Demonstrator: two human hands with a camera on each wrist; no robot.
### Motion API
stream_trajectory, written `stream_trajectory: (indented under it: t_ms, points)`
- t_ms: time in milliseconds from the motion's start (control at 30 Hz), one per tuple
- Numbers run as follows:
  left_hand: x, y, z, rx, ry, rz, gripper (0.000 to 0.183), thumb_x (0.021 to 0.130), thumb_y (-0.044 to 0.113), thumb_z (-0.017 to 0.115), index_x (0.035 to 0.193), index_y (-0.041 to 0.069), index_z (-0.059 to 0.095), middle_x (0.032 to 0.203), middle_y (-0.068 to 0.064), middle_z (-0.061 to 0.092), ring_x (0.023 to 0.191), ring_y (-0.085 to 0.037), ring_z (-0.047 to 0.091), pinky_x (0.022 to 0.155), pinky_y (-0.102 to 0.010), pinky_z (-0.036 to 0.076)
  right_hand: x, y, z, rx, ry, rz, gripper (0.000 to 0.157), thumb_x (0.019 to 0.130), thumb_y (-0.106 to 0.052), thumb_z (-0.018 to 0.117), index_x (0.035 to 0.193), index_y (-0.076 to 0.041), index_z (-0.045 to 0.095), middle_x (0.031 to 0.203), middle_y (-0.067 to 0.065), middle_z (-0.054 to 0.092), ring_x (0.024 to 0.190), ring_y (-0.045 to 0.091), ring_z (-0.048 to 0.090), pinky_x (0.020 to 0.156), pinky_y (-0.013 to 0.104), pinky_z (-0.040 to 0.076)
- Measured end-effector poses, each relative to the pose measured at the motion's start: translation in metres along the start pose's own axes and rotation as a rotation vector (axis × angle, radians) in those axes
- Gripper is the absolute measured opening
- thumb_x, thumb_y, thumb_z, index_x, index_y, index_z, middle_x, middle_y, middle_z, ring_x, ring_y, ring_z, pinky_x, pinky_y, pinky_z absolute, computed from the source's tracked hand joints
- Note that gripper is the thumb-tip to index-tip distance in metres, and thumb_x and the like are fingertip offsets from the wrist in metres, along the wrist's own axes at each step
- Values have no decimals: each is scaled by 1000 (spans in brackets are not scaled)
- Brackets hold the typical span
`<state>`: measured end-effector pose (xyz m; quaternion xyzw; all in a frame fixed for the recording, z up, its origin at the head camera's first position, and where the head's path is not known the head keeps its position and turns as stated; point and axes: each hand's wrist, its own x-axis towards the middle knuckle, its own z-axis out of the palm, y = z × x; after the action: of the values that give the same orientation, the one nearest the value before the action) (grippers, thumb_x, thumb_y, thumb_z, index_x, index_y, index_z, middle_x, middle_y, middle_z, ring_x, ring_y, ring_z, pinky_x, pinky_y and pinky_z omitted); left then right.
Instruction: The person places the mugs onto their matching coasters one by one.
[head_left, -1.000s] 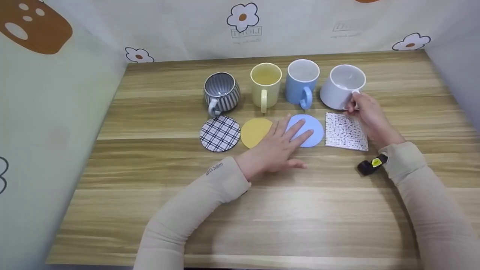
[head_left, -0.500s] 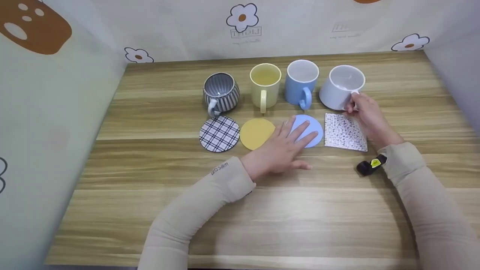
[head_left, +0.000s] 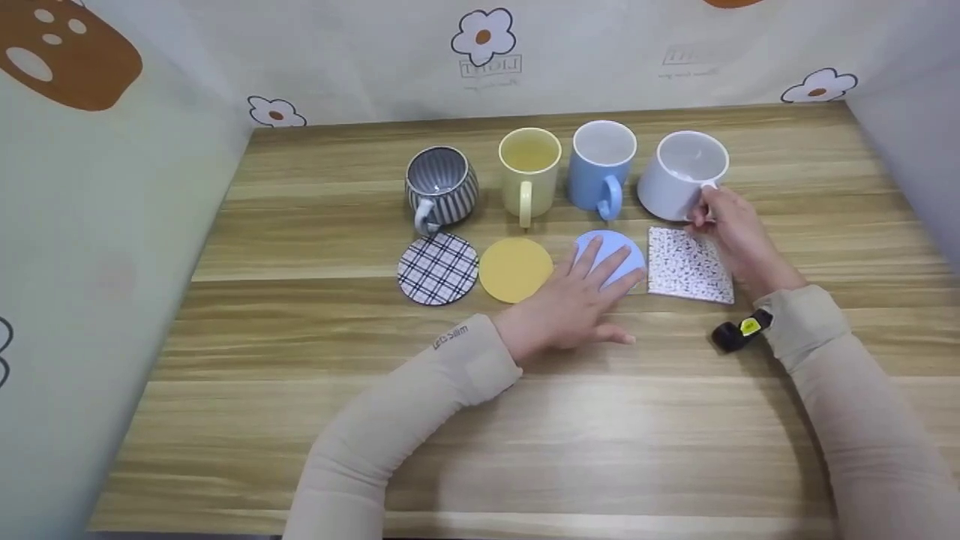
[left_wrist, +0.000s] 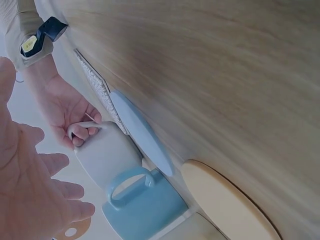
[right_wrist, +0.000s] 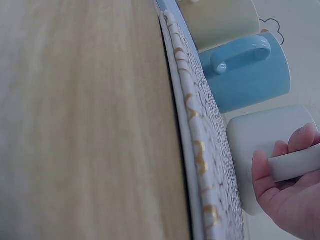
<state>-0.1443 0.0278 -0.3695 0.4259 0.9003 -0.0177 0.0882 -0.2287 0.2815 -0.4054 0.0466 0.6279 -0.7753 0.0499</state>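
My right hand (head_left: pixel 739 232) grips the handle of a white mug (head_left: pixel 667 184), the last mug on the right. In the right wrist view the fingers curl through and round the handle. A square patterned coaster (head_left: pixel 686 266) lies just in front of that mug. My left hand (head_left: pixel 574 307), palm down with fingers spread, is over the round blue coaster (left_wrist: pixel 142 132) and hides part of it. The left wrist view shows the palm and fingers holding nothing. To the left of this hand lies a round yellow coaster (head_left: pixel 514 270).
A blue mug (head_left: pixel 589 184), a yellow mug (head_left: pixel 514 184) and a grey striped mug (head_left: pixel 459 191) stand in the same row, handles toward me. A round plaid coaster (head_left: pixel 437 270) lies before the striped mug. Behind the wooden table (head_left: pixel 300 420) rises a flowered wall covering (head_left: pixel 375 60).
My left hand has slid to the right, off the yellow coaster and further over the blue one. The right hand keeps its hold on the white mug's handle and has not visibly moved.
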Motion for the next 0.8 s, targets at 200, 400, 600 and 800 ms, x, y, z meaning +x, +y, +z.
stream_trajectory:
  t_ms: [200, 400, 600, 800]
  points:
    - [5, 4, 0, 11, 12, 11, 81, 86, 68, 32, 149, 22, 8, 155, -8, 0, 139, -37, -3, 111, -53, 8, 1, 0, 0, 18, -8, -12, 25, 94, -18, 48, 71, -8, 48, 62, 1, 48, 67, 14, 46, 62, 24, 45]
    - [7, 6, 0, 31, 11, 14, 81, 85, 68, 31, 149, 23, 8, 155, -8, 1, 139, -36, -2, 111, -52, 10, 0, 0, 1, -14, 10, -2, 26, 95, -21, 48, 72, -9, 48, 63, 0, 47, 69, 13, 46, 64, 25, 45]
    - [10, 7, 0, 34, -10, 14, 81, 86, 68, 30, 149, 23, 7, 155, -8, 0, 140, -34, -3, 111, -52, 10, -1, 0, 1, 17, -18, -10, 27, 95, -22, 48, 72, -8, 47, 63, 1, 47, 68, 14, 47, 65, 25, 44]
    - [14, 9, 0, 33, -27, 24, 81, 86, 68, 29, 149, 22, 5, 155, -7, 0, 140, -33, -3, 111, -52, 8, -1, 0, 0, 52, -54, -30, 27, 95, -21, 48, 72, -7, 47, 63, 1, 47, 68, 15, 48, 67, 25, 46]
